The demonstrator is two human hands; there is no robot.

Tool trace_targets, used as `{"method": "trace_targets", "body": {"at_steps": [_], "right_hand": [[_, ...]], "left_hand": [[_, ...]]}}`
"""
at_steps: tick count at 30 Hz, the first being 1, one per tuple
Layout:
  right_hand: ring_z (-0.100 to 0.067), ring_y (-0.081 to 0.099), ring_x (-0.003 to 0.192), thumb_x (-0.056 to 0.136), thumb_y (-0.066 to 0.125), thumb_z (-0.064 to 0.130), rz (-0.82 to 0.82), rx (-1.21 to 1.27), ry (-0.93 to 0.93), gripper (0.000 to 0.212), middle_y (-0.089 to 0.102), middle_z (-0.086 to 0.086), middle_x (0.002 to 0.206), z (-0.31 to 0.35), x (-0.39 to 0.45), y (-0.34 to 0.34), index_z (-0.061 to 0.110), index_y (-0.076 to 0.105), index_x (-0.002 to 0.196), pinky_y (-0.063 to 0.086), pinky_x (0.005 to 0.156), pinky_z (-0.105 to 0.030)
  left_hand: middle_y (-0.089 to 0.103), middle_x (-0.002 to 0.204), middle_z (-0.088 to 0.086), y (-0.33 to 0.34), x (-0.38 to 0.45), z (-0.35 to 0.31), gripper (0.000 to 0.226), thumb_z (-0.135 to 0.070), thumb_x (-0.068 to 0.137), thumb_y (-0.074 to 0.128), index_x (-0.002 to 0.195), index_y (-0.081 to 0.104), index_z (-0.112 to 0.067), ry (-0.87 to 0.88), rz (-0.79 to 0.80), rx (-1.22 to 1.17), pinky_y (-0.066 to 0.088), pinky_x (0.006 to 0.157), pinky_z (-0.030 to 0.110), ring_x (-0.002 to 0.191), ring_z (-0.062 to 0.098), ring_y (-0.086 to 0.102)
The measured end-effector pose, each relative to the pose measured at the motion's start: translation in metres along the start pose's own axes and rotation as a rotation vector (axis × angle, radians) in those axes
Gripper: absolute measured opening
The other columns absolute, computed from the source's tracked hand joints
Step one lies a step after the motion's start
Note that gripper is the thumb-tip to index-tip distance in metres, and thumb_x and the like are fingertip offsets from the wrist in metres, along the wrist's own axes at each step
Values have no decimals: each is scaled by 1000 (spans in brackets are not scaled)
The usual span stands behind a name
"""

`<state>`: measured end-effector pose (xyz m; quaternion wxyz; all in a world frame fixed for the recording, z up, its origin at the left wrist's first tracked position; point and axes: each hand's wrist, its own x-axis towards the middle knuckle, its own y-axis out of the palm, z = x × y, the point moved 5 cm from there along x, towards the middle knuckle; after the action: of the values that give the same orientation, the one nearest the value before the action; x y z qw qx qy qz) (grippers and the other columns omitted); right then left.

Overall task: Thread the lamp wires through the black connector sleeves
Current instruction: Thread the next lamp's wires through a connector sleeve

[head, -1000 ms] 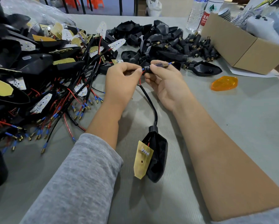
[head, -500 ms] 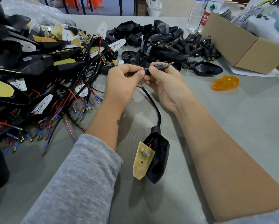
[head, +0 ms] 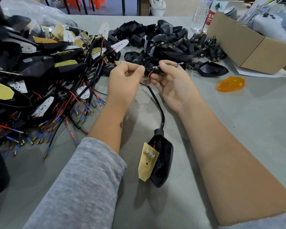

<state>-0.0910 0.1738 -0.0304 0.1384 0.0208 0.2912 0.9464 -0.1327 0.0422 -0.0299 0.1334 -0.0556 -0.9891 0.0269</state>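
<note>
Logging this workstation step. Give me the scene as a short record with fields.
left hand: pinches the wires beside the sleeve
right hand: holds the black connector sleeve
wire tip: blue, sticks out past the right hand's fingers
lamp housing: lies on the table, joined by the black cable
left of the hands: pile of wired lamps
behind: heap of loose sleeves, cardboard box
right: orange lens

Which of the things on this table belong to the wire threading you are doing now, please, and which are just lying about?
In use: left hand, right hand, connector sleeve, red wire, lamp housing.

Lying about: orange lens, cardboard box, water bottles.
</note>
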Motion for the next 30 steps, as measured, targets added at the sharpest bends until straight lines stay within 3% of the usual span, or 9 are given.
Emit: {"method": "trace_targets", "body": {"at_steps": [5,11,18,20,23,27,30], "right_hand": [[-14,60,59,95,54,-1,43,-94,-19,13,63,-5,70,-2,-1,4,10,57,88,54,62,-23],[-14,61,62,91,60,-3,-13,-77,-36,12,62,-7,77,-4,2,1,9,59,94,53,65,-24],[-10,59,59,89,62,-4,16,-60,-36,12,63,-4,73,-3,2,3,8,60,86,52,61,-21],[-10,59,60,89,63,-2,17,-67,-36,12,63,-3,71,-3,2,3,9,61,85,52,61,-20],[-10,59,60,89,64,-1,5,-72,-34,12,62,-1,70,-3,3,2,10,62,83,52,60,-20],[-9,60,57,89,64,0,-37,-45,-48,11,62,-3,70,-4,4,-1,10,61,85,52,59,-20],[-10,58,58,89,64,0,-13,-83,-55,11,61,-3,71,-5,4,0,10,61,85,52,60,-21]], "left_hand": [[61,62,-14,5,-4,-5,15,-13,92,65,79,67,-21,52,46,30,42,58,10,56,-6,55],[64,72,-6,3,-1,-1,14,-19,95,58,83,63,-15,-81,12,-23,44,61,18,62,2,58],[68,73,4,3,-1,-2,18,-23,93,64,77,68,-18,12,8,70,52,70,31,70,15,61],[69,76,6,4,-2,-1,22,-25,97,59,78,69,-18,-7,18,53,50,66,26,70,13,60],[67,69,-6,4,-1,-1,23,-23,98,55,79,67,-19,-66,19,-28,43,59,17,66,8,58],[64,73,5,4,-3,-1,9,-16,82,60,73,61,-16,-103,12,-62,43,61,27,72,22,54],[61,69,7,6,-5,-3,8,-12,79,63,72,63,-14,-90,21,-74,43,62,29,69,21,54]]}}
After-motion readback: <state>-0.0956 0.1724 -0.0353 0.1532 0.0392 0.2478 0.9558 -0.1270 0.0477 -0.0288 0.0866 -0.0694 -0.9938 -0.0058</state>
